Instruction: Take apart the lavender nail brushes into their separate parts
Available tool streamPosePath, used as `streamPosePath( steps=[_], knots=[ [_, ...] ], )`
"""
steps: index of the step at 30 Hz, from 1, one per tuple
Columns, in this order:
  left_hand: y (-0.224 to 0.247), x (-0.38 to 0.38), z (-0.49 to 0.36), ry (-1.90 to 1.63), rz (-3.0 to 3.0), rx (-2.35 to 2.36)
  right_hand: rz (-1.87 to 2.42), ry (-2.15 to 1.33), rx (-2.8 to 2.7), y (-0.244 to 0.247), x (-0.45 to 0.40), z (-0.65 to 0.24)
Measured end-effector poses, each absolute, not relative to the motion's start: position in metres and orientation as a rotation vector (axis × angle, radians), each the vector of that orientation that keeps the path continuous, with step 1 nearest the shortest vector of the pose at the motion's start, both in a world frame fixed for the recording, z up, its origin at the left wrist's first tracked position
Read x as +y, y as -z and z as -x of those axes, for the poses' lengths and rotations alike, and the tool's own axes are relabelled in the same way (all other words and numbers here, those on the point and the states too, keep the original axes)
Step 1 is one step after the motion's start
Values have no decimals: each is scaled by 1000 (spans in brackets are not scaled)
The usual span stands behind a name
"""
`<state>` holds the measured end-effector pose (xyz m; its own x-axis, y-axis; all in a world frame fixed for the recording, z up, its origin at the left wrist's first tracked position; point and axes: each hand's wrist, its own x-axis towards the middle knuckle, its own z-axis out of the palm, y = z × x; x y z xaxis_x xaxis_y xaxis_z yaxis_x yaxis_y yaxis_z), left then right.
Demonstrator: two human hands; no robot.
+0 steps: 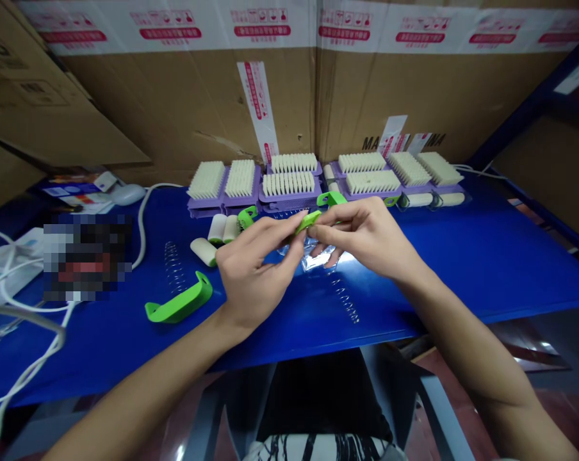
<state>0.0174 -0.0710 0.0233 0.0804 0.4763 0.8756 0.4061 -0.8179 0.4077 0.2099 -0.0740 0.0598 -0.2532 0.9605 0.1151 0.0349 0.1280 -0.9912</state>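
My left hand (258,275) and my right hand (369,237) meet over the middle of the blue table. Between their fingertips they pinch a small bright green plastic piece (308,221), partly hidden by the fingers. Under the hands lies a shiny clear plastic bag (318,258), and a thin coil spring (344,298) rests just in front of it. Left of my left hand are a curved green bracket (181,303), another spring (174,266) and a cream cylinder (203,251). More green brackets (247,218) show behind the hands.
Purple brushes with cream bristles (288,184) line the back against a large cardboard box (184,102). White cables (143,230) and a pixelated dark object (88,256) occupy the left side. The blue table's (491,256) front edge runs before my lap.
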Motion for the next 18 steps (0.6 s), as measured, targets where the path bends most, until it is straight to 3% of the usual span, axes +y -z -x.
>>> streamPosePath(
  steps=[7, 18],
  knots=[
    [-25, -70, -18, -1688, -2014, 962, 910, -1343, -1373, -49, -62, -215],
    [-34, -72, -14, -1581, -1684, 988, 769, -736, -1574, -39, -67, -207]
  ],
)
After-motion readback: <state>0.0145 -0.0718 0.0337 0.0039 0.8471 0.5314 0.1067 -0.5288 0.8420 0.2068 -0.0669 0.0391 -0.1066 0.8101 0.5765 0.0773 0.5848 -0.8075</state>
